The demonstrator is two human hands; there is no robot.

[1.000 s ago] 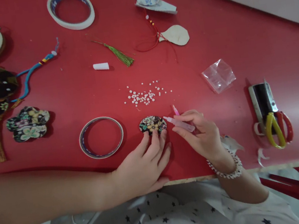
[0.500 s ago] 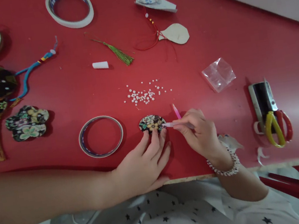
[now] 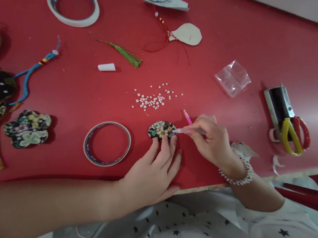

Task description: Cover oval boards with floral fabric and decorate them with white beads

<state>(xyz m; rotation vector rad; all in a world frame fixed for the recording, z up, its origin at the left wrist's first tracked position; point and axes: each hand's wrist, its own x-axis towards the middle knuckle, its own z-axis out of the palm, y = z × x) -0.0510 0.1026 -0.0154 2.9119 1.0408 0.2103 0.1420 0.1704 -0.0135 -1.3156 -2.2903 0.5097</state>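
Note:
My left hand (image 3: 151, 171) lies with its fingers stretched out. Their tips rest on the near edge of a small oval piece (image 3: 162, 129) covered in flowered black fabric, flat on the table. From the right, my right hand (image 3: 210, 139) pinches a slim, pale pink pen-like stick (image 3: 181, 131), whose tip touches or nearly touches the oval's right edge. Just beyond those fingers a bright pink pointed stick (image 3: 187, 117) shows, its other end hidden by the hand. Small white pearl beads (image 3: 152, 101) lie scattered behind the oval.
Left of the oval lies a thin tape roll (image 3: 107, 144); a thicker tape roll (image 3: 76, 22) is farther back. A flower-shaped fabric piece (image 3: 28, 128) sits at left. Scissors (image 3: 294, 135), a clear plastic bag (image 3: 232, 78) and a green tassel (image 3: 126, 54) are also on the red table (image 3: 200, 74).
Both hands, the oval and the pink stick hold nearly the same places. The whole view has shifted very slightly, with objects appearing a little higher.

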